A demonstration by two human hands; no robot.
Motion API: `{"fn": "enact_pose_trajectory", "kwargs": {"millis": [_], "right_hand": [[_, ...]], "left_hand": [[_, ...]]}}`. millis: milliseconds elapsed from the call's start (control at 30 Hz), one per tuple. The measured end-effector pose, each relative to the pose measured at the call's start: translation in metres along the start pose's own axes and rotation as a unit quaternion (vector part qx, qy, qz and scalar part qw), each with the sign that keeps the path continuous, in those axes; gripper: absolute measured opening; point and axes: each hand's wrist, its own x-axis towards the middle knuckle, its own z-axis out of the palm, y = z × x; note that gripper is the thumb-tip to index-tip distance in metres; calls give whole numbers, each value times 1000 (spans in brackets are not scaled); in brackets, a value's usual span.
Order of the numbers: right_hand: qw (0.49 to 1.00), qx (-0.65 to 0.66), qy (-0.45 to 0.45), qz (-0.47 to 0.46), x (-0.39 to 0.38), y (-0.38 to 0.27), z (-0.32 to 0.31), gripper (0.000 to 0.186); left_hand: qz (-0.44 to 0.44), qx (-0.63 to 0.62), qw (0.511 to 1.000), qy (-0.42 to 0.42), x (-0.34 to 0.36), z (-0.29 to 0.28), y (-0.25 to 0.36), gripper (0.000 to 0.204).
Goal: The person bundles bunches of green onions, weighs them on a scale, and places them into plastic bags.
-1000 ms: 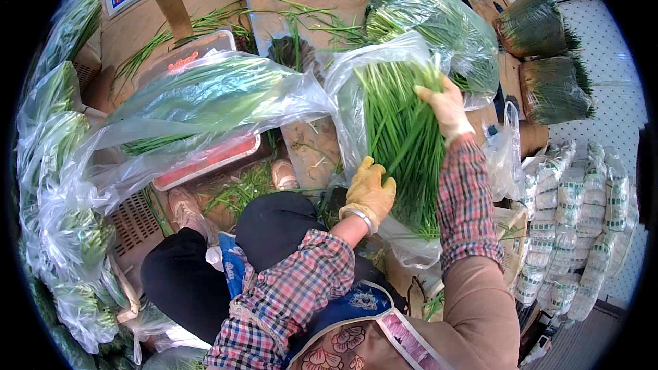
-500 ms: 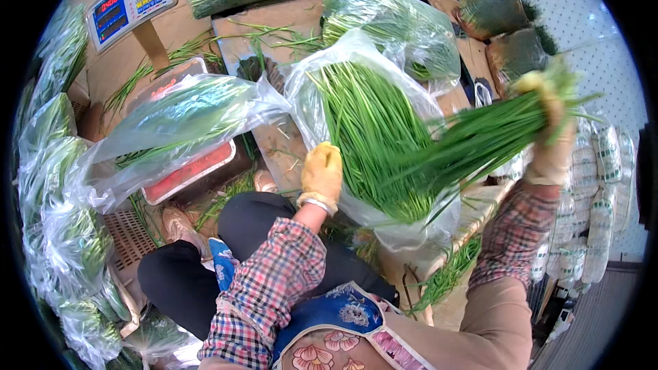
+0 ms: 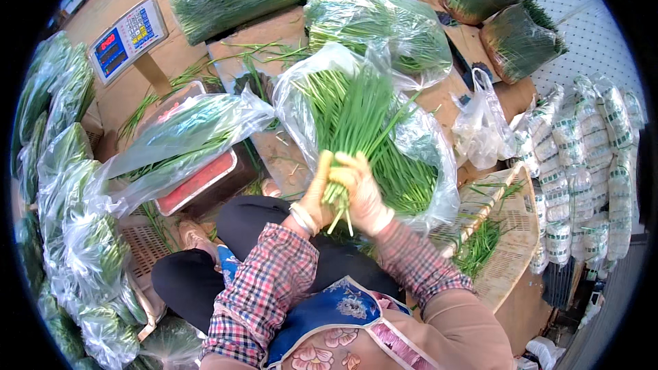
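Greens (image 3: pixel 362 113) are in the middle, squeezed near the bottom by the left hand (image 3: pixel 317 195) and right hand (image 3: pixel 364 195). A scale (image 3: pixel 129 38) stands upper left.

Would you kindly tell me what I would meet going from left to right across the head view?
Piled bagged greens, red tray, left hand, right hand (both around one bunch of green stalks), white plastic bag, white-and-green wrapped packs.

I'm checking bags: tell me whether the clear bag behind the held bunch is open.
Open: the clear bag lies spread around uncovered green stalks.
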Motion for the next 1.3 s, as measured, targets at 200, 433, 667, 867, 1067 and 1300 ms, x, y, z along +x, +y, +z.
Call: {"fn": "enact_pose_trajectory", "kwargs": {"millis": [200, 433, 667, 867, 1067, 1300], "right_hand": [[967, 44, -229, 100, -26, -27, -29, 64], [719, 472, 96, 502, -81, 0, -37, 56], [466, 668, 137, 564, -49, -14, 23, 39], [412, 731, 255, 481, 19, -22, 0, 25], [650, 695, 22, 305, 126, -89, 29, 21], [787, 583, -188, 71, 217, -135, 113, 17]], "left_hand": [[-24, 199, 966, 165, -8, -21, 3, 27], [-47, 363, 917, 160, -6, -23, 0, 44], [13, 894, 375, 245, -11, 19, -44, 45], [339, 835, 432, 38, -70, 48, -27, 52], [547, 780, 256, 164, -170, 89, 32, 39], [692, 449, 52, 563, -270, 37, 155, 78]]}}
